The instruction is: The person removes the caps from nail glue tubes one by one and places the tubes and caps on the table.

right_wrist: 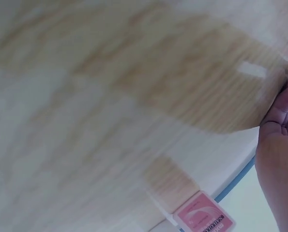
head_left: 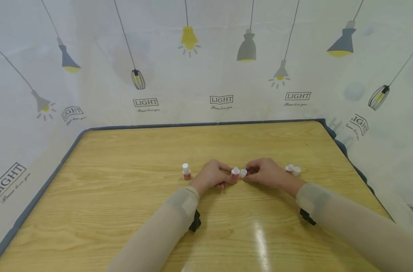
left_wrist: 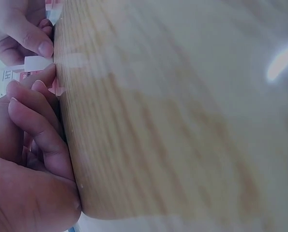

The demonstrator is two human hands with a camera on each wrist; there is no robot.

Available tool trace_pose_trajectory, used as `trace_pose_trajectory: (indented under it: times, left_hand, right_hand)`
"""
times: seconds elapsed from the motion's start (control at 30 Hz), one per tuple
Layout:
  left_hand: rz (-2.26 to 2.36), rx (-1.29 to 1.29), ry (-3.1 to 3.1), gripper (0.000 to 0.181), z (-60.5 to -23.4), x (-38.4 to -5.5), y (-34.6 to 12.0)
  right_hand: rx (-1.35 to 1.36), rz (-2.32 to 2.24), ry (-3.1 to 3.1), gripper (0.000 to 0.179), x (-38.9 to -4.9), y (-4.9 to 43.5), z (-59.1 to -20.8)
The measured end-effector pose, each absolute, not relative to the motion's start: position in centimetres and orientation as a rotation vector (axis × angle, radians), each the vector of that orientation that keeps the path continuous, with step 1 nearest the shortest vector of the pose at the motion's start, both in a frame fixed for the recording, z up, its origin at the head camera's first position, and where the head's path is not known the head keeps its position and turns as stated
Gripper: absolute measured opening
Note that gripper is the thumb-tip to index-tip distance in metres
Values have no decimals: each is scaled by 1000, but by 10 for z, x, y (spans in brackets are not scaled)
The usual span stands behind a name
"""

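Observation:
In the head view my left hand (head_left: 215,174) pinches a small nail glue bottle (head_left: 235,175) with a red label and white top, upright at the tabletop. Just right of it, my right hand (head_left: 264,172) holds a small white cap (head_left: 243,173) between thumb and fingers, close beside the bottle. The left wrist view shows the left fingers (left_wrist: 35,106) curled by the table edge, partly hiding the bottle. A second bottle (head_left: 186,173) with a white cap stands left of my left hand.
Behind my right wrist sits another nail glue bottle (head_left: 289,168), a white cap (head_left: 296,171) beside it; its pink label (right_wrist: 204,215) shows in the right wrist view. The wooden table (head_left: 124,211) meets a lamp-printed backdrop (head_left: 179,83) at the back and sides.

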State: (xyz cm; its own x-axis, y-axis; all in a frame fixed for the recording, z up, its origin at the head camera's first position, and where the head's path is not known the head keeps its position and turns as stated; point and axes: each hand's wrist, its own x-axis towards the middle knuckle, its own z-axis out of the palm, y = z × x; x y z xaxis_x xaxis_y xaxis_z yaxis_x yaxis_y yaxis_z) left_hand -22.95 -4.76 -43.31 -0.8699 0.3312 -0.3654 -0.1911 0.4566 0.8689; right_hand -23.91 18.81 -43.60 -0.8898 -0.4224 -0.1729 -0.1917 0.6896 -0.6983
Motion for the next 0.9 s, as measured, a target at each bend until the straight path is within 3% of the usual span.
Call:
trace_pose_trajectory:
  times: [0.9]
  left_hand:
    - [1421,111,2211,46,-437,-234,-46]
  right_hand:
    - [-467,-1028,2562,31,-240,192,-438]
